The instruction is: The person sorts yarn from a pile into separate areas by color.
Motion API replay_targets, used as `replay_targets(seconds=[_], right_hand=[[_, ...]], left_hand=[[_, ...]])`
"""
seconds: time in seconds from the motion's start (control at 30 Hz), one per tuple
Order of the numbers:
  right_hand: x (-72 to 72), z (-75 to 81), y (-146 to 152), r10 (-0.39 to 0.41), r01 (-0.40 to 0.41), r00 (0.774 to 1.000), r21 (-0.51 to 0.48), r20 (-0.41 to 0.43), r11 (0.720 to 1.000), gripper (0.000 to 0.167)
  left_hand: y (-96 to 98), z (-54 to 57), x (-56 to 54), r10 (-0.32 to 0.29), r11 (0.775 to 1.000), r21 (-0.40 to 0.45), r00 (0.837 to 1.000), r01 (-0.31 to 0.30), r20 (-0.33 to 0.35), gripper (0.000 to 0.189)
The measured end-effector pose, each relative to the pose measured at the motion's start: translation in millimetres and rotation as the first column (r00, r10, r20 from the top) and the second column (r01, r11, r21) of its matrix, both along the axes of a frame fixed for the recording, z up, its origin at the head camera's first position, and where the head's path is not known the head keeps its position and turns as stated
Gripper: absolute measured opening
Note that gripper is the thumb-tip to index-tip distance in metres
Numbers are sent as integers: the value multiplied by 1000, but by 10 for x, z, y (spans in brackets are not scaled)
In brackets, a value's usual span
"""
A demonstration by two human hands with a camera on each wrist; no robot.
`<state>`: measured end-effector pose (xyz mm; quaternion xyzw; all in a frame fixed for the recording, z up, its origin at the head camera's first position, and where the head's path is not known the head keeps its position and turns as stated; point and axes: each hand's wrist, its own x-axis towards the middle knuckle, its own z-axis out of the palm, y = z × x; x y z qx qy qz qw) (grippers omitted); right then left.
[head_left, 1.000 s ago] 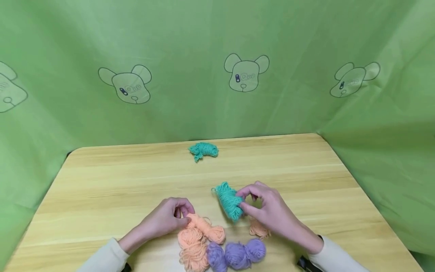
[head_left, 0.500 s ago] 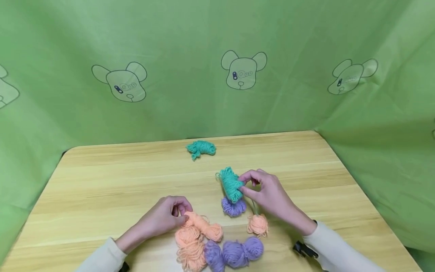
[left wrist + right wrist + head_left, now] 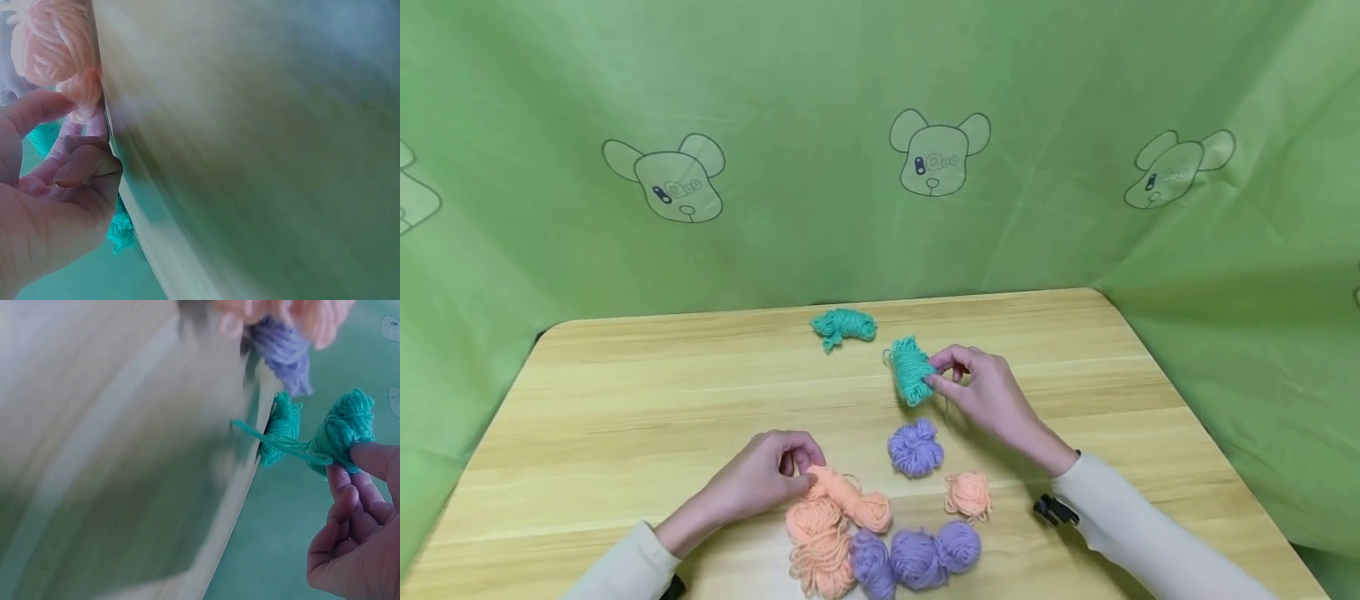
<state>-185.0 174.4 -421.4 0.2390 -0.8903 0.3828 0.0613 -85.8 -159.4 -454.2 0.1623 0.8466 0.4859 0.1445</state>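
In the head view my right hand [image 3: 988, 392] pinches a teal yarn skein [image 3: 912, 372] between thumb and fingers, over the middle of the table. A loose strand trails from this skein in the right wrist view. My left hand [image 3: 772, 472] pinches the end of a peach yarn skein [image 3: 850, 500], which lies against a larger peach yarn bundle [image 3: 820, 546]. Below the teal skein sits a small purple yarn bundle [image 3: 915, 448]. A second teal skein [image 3: 845, 326] lies near the far table edge.
Purple yarn balls [image 3: 917, 558] lie in a row at the near edge, beside the peach bundle. To their upper right is a small peach yarn ball [image 3: 968, 495]. Green curtain [image 3: 805, 167] surrounds the wooden table [image 3: 647, 400] at the back and sides.
My right hand has carried the teal skein away from me toward the far edge, uncovering the small purple bundle and the peach ball. My left hand stays on the peach skein.
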Motion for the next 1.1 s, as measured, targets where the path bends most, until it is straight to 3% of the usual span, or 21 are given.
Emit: replay_targets(seconds=[0.37,1.1], right_hand=[[-185,-52,-40,-30,29,999,27,39,999,17],[-647,17,-163,-94,98,983,-16,155,995,17]], left_hand=[[25,8,-19,-20,1000,-2,1000,20,-19,19],[10,19,-6,-11,1000,-12,1000,11,-15,20]])
